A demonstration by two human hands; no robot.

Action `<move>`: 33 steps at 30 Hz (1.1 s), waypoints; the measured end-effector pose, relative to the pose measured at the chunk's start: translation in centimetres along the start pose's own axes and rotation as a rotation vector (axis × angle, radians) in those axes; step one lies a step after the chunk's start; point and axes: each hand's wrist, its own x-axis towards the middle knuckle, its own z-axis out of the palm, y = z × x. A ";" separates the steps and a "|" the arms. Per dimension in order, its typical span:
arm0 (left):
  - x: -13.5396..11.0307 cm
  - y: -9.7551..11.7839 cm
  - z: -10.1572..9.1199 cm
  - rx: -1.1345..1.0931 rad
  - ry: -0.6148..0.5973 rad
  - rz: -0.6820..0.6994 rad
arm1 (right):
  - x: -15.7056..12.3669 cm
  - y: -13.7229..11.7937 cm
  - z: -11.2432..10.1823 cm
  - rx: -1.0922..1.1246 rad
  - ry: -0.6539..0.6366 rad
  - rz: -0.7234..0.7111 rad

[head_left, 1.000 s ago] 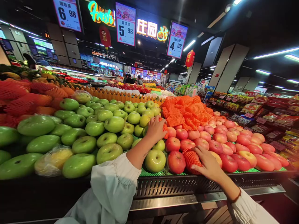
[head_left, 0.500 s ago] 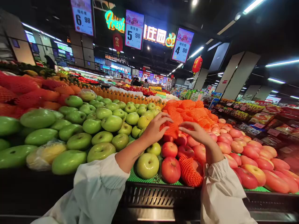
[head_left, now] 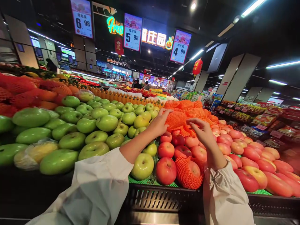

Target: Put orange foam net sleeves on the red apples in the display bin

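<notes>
Lying mid-display: orange net point(head_left: 175, 121), in front of the net pile point(head_left: 197, 112), behind red apples point(head_left: 166, 150).
Left hand point(head_left: 161, 122): half curled, fingers at the net's left side.
Right hand point(head_left: 201, 130): half curled, fingertips by its right side.
Grip: cannot tell whether either hand holds it.
Front edge: netted apple point(head_left: 185, 175).
Left side: green apples point(head_left: 107, 123).

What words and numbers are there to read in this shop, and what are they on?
"6.98": left purple-and-white rectangular hanging screen; its characters are blurry.
"青苹果", "5.98": middle purple-and-white rectangular hanging screen.
"晚伦橙", "4.98": right purple-and-white rectangular hanging screen.
"Fresh": curly turquoise-and-orange glowing sign; its end is hard to see.
"庄园": glowing white character sign; the character before is partly hidden.
Too small or blurred: red oval hanging lantern, small pale rectangular shelf tags.
</notes>
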 end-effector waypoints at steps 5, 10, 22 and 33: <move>-1.4 -1.3 0.2 0.109 -0.057 0.041 | 0.4 -0.1 -0.5 0.042 -0.165 0.026; -1.5 -0.4 -0.5 0.021 0.074 0.060 | 1.6 -1.4 0.8 0.139 -0.117 0.151; -1.4 -0.7 0.9 -0.298 0.118 -0.239 | 0.7 -0.4 2.9 0.314 0.195 0.009; -1.2 -0.4 0.3 -0.205 0.145 -0.469 | 0.5 -1.2 4.0 0.210 0.186 -0.113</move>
